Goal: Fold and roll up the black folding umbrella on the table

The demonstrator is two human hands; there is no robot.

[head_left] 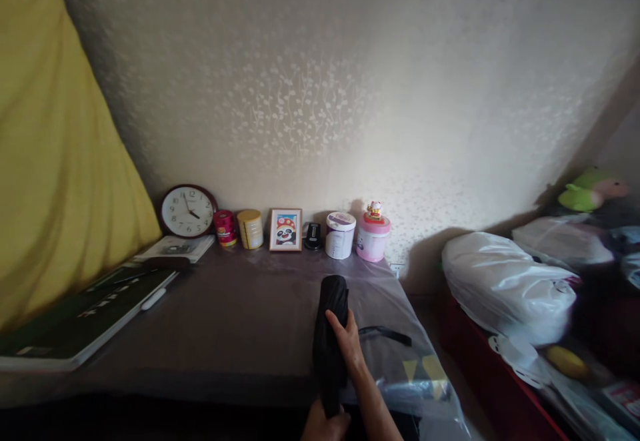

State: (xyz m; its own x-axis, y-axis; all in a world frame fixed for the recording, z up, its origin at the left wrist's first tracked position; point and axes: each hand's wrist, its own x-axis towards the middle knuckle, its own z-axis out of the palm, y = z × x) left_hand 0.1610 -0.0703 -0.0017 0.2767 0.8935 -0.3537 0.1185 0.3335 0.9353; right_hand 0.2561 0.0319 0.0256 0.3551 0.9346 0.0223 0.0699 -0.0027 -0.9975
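Note:
A black folded umbrella point(329, 344) is held upright, tilted slightly, above the front part of the table. My right hand point(349, 344) is closed around the umbrella's upper body from the right, thumb lying across its front. Lower down, at the bottom edge of the view, my left hand point(325, 422) grips the narrower handle end; part of that hand is cut off. To the right of the umbrella, a black strap point(387, 333) stretches over the clear table cover; whether it joins the umbrella is hidden behind my right hand.
Against the wall stand a round clock point(187, 211), a red can point(225, 229), a yellow can point(250, 229), a framed panda picture point(285, 230), a white tub point(341, 235) and a pink tub point(373, 239). A green board point(95, 311) lies left. White bags point(505, 287) sit right.

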